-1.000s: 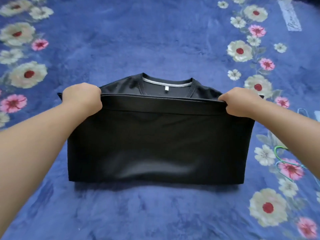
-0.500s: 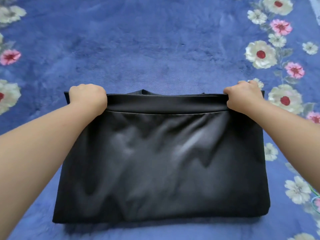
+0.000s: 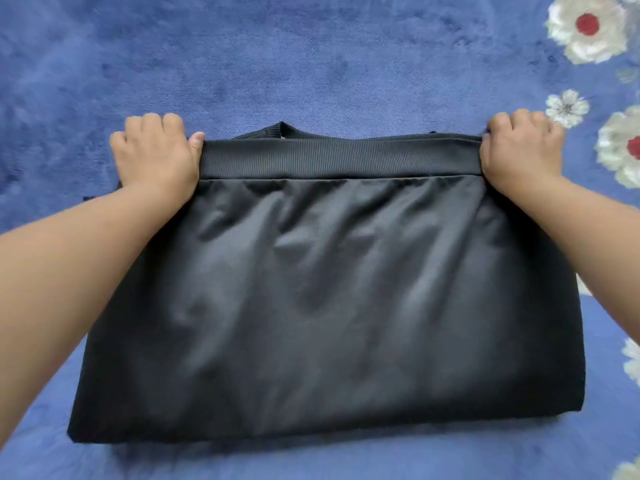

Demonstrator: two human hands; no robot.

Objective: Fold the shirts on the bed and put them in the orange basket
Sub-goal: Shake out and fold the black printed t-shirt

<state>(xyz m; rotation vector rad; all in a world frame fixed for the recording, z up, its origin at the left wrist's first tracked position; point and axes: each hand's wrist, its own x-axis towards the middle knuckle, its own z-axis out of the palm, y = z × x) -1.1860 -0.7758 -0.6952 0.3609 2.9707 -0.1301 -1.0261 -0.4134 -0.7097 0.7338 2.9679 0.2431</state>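
Two bare hands reach forward over a bed, both clamped on the same black shirt. The left hand (image 3: pixel 156 154) has its fingers curled over the left end of the shirt's ribbed hem band (image 3: pixel 341 157), thumb tip pressing against the band's top edge. The right hand (image 3: pixel 521 147) grips the band's right end in the same way, knuckles up and fingers tucked under. The hands are well apart, with the band stretched straight between them. The black shirt (image 3: pixel 329 306) lies folded in half on the bed, its hem brought up to the far side so the band sits just short of the collar (image 3: pixel 277 128), a sliver of which peeks out beyond it. The doubled body of the shirt spreads from the hands back toward the near edge of the view, lightly wrinkled, between the two forearms. Underneath is a plush blue bedspread (image 3: pixel 311 57) with white flowers (image 3: pixel 585 26) with red centres along its right side.
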